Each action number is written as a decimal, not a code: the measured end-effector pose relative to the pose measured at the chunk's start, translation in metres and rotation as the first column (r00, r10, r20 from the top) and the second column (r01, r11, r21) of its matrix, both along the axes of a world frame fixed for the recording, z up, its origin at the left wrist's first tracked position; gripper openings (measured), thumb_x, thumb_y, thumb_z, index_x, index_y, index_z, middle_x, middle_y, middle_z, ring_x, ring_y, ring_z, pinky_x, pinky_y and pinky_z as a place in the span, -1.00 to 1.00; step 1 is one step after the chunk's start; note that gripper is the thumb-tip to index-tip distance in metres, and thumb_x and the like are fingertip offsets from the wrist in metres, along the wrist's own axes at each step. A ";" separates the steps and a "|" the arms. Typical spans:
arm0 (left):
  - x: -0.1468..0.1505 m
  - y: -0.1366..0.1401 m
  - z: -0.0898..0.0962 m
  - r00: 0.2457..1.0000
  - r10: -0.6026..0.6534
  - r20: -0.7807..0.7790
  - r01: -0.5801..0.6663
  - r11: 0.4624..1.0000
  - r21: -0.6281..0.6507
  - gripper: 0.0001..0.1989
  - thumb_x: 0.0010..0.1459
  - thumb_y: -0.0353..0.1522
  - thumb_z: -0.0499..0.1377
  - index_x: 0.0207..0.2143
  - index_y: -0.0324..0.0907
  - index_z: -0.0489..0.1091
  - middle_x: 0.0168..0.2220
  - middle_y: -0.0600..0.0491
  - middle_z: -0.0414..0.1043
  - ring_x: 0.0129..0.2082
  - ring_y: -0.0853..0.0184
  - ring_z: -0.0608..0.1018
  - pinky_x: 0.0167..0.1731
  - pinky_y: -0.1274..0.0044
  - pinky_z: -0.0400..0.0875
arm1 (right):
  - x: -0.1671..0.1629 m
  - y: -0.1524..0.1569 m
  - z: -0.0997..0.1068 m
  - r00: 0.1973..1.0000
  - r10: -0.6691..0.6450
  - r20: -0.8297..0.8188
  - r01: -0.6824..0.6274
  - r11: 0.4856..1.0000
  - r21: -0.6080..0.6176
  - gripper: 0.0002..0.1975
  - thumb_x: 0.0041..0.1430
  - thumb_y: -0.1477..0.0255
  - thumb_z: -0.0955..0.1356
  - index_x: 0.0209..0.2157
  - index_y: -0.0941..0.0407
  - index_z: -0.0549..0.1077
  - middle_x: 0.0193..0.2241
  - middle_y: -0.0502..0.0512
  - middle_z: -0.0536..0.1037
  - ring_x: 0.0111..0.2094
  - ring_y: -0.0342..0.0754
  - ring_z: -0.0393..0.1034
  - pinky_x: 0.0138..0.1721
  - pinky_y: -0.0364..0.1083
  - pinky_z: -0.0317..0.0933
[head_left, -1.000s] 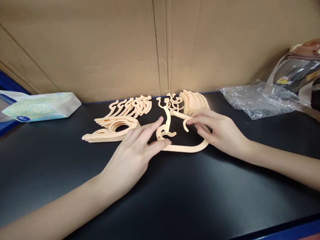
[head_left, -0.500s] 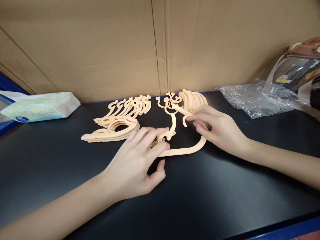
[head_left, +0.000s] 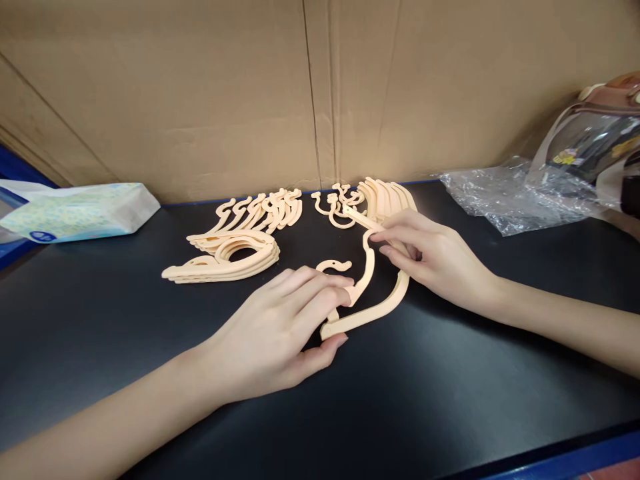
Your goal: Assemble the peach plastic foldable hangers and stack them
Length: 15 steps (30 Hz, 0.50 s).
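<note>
A peach plastic folding hanger [head_left: 380,308] lies partly unfolded between my two hands. My left hand [head_left: 287,327] grips its near end, with fingertips over a short curved arm [head_left: 368,270] and the thumb beside the jointed tip. The hanger's hook [head_left: 334,265] shows just beyond those fingers. My right hand [head_left: 430,250] pinches the far side of the hanger, where a straight piece [head_left: 363,219] sticks out to the left past the fingertips. What lies under the right palm is hidden. Several folded hangers [head_left: 220,272] form a stack to the left of my left hand.
Loose curved hanger arms [head_left: 265,210] lie in a row at the back, hooks [head_left: 341,223] beside them, and more arms [head_left: 387,197] behind my right hand. A tissue pack [head_left: 85,212] sits left; crumpled clear plastic [head_left: 505,197] and a strapped bottle [head_left: 590,143] stand right. Cardboard [head_left: 200,93] backs the black table [head_left: 400,407].
The short curved arm has swung nearer and now meets the piece at my right fingertips. My left hand has shifted slightly nearer and closed on the hanger's end. My right hand barely moved.
</note>
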<state>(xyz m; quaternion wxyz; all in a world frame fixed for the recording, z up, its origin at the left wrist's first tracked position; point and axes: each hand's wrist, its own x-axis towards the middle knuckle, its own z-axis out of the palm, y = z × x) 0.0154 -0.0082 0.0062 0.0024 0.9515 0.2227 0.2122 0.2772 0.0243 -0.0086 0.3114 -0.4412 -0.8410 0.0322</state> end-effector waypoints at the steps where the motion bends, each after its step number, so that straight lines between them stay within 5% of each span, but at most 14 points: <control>1: 0.000 0.000 0.000 1.000 -0.014 0.000 0.014 1.000 -0.005 -0.80 0.23 -0.45 0.16 -0.09 -0.25 0.31 0.00 -0.02 0.46 -0.05 0.29 0.42 -0.08 0.48 0.32 | 0.000 0.000 0.000 1.000 0.006 0.003 -0.006 1.000 -0.001 -0.76 0.26 0.52 0.28 -0.08 0.10 0.51 -0.09 0.08 0.47 -0.53 -0.23 0.28 -0.45 -0.11 0.23; 15: -0.001 -0.003 0.001 0.996 -0.081 -0.033 0.082 0.996 0.021 -0.80 0.19 -0.51 0.14 -0.11 -0.23 0.31 0.02 -0.01 0.49 -0.06 0.24 0.48 -0.06 0.40 0.39 | -0.003 -0.003 0.003 0.993 0.080 0.087 -0.079 0.997 -0.011 -0.75 0.31 0.49 0.24 -0.07 0.14 0.49 -0.08 0.13 0.47 -0.39 -0.15 0.42 -0.36 -0.10 0.31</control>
